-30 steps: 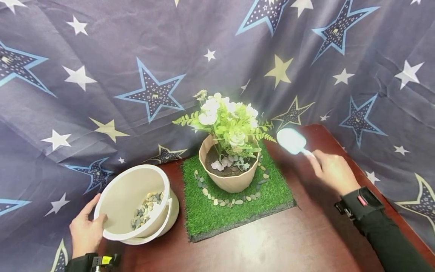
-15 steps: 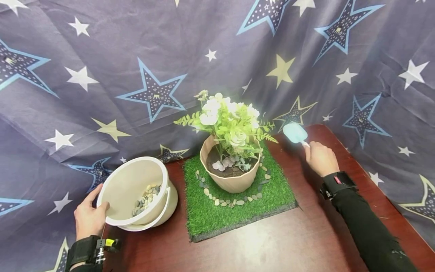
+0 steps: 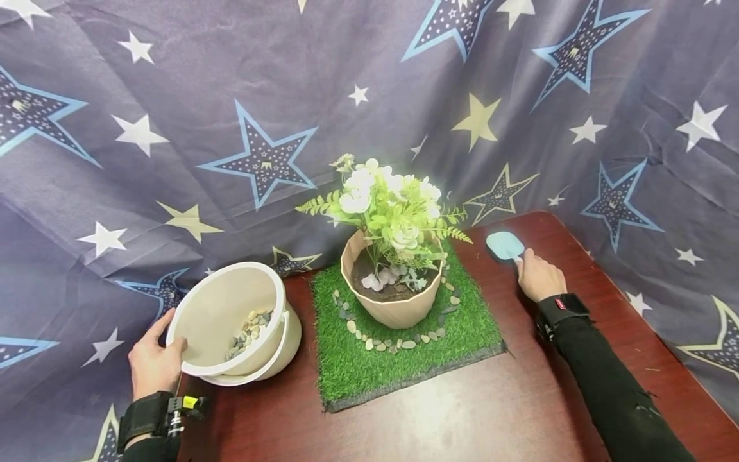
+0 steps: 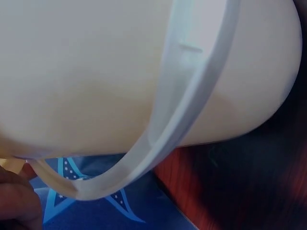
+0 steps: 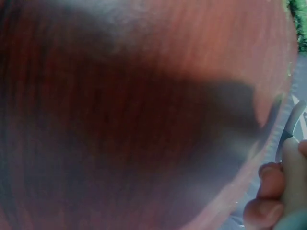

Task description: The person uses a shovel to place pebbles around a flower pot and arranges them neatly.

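Item 1. Left hand (image 3: pixel 152 366): at the near left edge of the table, thumb hooked over the rim and fingers behind the wall of the white bucket (image 3: pixel 231 324), which it grips and tips toward the middle. The left wrist view shows the bucket's pale wall and its loose bail handle (image 4: pixel 158 143) hanging below, with a fingertip at the frame edge.

Item 2. Pebbles (image 3: pixel 249 332): a small heap of grey and tan stones inside the tilted bucket, lying low against its lower wall.

Item 3. Artificial grass mat (image 3: pixel 352 366): a square green pad at the table's centre, carrying a partial ring of pebbles (image 3: pixel 392 343) laid round the front of the pot.

Item 4. Flowerpot (image 3: pixel 392 305): beige, faceted, upright on the mat, holding dark soil and a white-flowered plant (image 3: pixel 383 208).

Item 5. Light-blue scoop (image 3: pixel 505 246): well to the right of the pot, blade lying low at the table's far right, apparently on or just above the wood.

Item 6. Right hand (image 3: pixel 539 277): fingers curled round the scoop's handle, as the right wrist view confirms.

Item 7. Table (image 3: pixel 491 410): dark red wood, backed by a star-printed cloth (image 3: pixel 173 128).

Assessment: the step in hand looks like setting the scoop down away from the pot while the bucket is held ready. A next move would probably call for a steady tilt of the bucket, so the stones do not spill.
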{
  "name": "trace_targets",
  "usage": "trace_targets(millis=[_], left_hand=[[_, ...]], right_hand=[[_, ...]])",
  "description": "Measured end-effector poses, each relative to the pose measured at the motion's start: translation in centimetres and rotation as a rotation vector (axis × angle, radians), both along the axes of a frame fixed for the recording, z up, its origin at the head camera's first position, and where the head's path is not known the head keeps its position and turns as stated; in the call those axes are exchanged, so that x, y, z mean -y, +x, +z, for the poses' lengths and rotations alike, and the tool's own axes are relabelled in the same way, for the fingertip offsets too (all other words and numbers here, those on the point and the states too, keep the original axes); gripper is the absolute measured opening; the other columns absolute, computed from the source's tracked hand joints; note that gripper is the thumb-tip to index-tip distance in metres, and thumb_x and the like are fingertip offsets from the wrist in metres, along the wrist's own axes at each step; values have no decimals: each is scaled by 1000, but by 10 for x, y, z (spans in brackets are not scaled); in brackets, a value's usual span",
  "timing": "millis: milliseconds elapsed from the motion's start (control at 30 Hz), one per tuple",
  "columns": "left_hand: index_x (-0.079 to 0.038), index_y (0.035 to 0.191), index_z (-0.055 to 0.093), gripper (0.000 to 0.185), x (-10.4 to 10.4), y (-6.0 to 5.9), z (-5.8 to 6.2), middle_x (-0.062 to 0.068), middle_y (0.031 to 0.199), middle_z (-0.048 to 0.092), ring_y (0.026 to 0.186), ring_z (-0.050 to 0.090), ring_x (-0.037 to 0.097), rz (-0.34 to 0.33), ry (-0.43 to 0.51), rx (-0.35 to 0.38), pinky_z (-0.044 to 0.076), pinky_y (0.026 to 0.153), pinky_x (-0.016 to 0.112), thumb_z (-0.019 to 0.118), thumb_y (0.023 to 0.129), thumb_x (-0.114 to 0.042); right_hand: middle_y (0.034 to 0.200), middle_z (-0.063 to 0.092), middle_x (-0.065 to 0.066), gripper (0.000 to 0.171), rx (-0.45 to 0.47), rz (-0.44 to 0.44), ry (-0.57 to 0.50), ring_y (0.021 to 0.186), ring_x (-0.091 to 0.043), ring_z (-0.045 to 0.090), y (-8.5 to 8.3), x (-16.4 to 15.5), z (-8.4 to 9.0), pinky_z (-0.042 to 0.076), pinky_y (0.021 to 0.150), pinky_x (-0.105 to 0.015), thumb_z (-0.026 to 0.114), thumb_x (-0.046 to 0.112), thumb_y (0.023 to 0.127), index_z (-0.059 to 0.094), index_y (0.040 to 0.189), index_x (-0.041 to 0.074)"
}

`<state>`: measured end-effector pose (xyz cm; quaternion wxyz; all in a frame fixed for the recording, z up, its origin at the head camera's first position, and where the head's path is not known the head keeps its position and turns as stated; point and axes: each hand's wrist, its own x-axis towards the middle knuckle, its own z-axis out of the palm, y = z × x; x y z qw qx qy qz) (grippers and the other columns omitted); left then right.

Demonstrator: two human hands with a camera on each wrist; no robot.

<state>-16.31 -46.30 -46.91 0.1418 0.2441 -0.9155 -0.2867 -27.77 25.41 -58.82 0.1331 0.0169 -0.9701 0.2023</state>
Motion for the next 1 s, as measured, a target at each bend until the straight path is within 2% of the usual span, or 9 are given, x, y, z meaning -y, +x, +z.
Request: trace_targets(millis=[267,400,500,767,1000], left_hand=[[-28,153,52,70,4,-2,0,13,151,54,127,58,36,-1,-20,5,39,92,16,61,88,-5],[-30,154,51,71,3,-3,-2,11,152,54,129,57,36,5,-13,12,38,93,14,61,88,-5],[-30,154,51,71,2,-3,-2,11,152,54,128,57,37,7,-9,11,40,94,19,61,88,-5],[-31,154,50,71,0,-2,-1,11,153,52,130,56,37,16,13,18,41,97,20,61,89,-6],[-31,154,50,71,0,-3,-2,9,154,52,133,54,37,19,14,13,41,106,25,60,89,-5]], right_hand=[[86,58,-31,24,98,10,-6,77,-56,61,-3,-3,-11,48,66,-67,48,16,106,46,100,-7],[90,52,-32,25,92,-13,-5,75,-57,59,-3,-2,-13,48,67,-68,47,16,106,45,101,-9],[89,49,-33,27,75,-30,5,72,-57,58,-3,1,-14,48,65,-69,49,16,105,45,99,-10],[86,54,-32,27,57,-46,78,79,-54,60,-3,4,-12,50,65,-67,57,15,101,53,97,-11],[83,56,-31,27,46,-58,88,75,-54,62,-3,5,-6,50,60,-67,64,16,97,56,95,-9]])
